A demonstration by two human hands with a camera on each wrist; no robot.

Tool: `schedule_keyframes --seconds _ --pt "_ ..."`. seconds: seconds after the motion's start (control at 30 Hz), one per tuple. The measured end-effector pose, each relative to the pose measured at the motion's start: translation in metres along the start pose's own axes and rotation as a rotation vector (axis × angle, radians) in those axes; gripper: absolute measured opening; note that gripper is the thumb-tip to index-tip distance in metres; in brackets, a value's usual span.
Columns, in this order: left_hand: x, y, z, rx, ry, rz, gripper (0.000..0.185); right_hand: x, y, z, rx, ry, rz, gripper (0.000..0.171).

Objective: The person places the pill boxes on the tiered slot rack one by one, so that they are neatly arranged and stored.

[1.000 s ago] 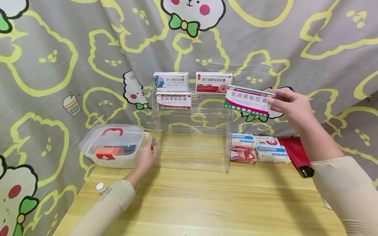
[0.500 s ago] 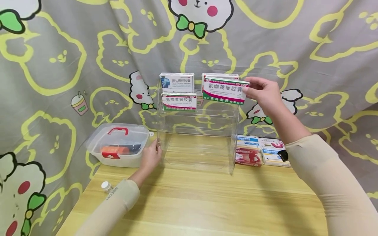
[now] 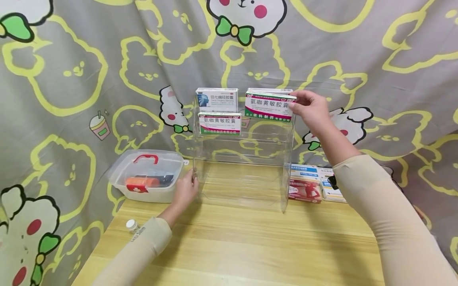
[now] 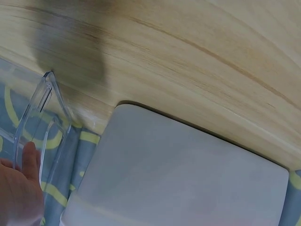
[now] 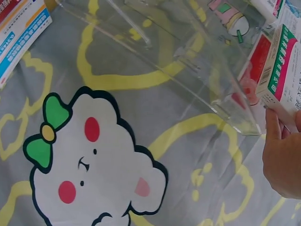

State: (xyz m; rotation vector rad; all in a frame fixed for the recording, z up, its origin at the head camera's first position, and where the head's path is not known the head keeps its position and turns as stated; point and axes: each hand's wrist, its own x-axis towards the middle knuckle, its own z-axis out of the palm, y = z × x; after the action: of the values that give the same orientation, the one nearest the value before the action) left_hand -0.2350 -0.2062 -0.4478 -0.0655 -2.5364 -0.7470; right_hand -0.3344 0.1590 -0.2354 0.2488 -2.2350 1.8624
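Note:
My right hand (image 3: 312, 110) pinches the right end of a pink, white and green medicine box (image 3: 269, 106), held at the upper right of the clear acrylic display rack (image 3: 247, 190). The box overlaps a red and white medicine box (image 5: 256, 70) behind it. On the rack's left side, a blue and white medicine box (image 3: 217, 99) stands on the top tier, with a second pink and green box (image 3: 220, 124) one tier below. My left hand (image 3: 186, 186) grips the rack's left side panel, thumb and fingers on its edge in the left wrist view.
A lidded translucent first-aid bin (image 3: 150, 174) with a red handle stands left of the rack. A small white-capped bottle (image 3: 131, 225) is near my left sleeve. Several medicine boxes (image 3: 305, 190) lie right of the rack, partly behind my right arm. A patterned curtain (image 3: 322, 39) hangs behind.
My right hand has carried the pink and green box leftward, from beside the rack to its upper right, in front of the red and white box. The left hand keeps its grip.

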Motion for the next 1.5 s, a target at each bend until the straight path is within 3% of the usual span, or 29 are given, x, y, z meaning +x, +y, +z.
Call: schedule_keyframes --seconds 0.1,0.4,0.7,0.83,1.0,1.1,1.3,1.5 --pt "0.001 0.001 0.001 -0.004 0.002 0.005 0.017 0.002 0.003 -0.001 -0.029 0.010 -0.002 0.033" --pt "0.001 0.000 0.003 -0.009 0.007 0.011 0.019 -0.001 0.012 0.005 -0.309 -0.012 -0.040 0.036" --pt "0.000 -0.001 0.003 0.002 0.002 0.008 0.019 -0.006 0.018 0.018 -0.511 -0.061 -0.080 0.029" --pt "0.000 0.000 0.003 -0.007 0.008 0.005 0.021 -0.008 0.015 0.023 -0.689 -0.076 -0.147 0.032" --pt "0.000 0.001 0.003 -0.004 0.021 -0.001 0.021 -0.008 0.013 0.028 -1.021 -0.106 -0.304 0.021" --pt "0.001 0.001 0.002 -0.001 0.025 -0.001 0.019 -0.009 0.013 0.031 -1.178 -0.145 -0.323 0.016" --pt "-0.001 0.001 0.003 -0.004 0.014 0.001 0.018 -0.010 0.010 0.039 -1.348 -0.211 -0.296 0.015" --pt "-0.001 0.000 0.002 -0.002 0.009 -0.006 0.022 -0.009 0.009 0.045 -1.457 -0.196 -0.426 0.012"
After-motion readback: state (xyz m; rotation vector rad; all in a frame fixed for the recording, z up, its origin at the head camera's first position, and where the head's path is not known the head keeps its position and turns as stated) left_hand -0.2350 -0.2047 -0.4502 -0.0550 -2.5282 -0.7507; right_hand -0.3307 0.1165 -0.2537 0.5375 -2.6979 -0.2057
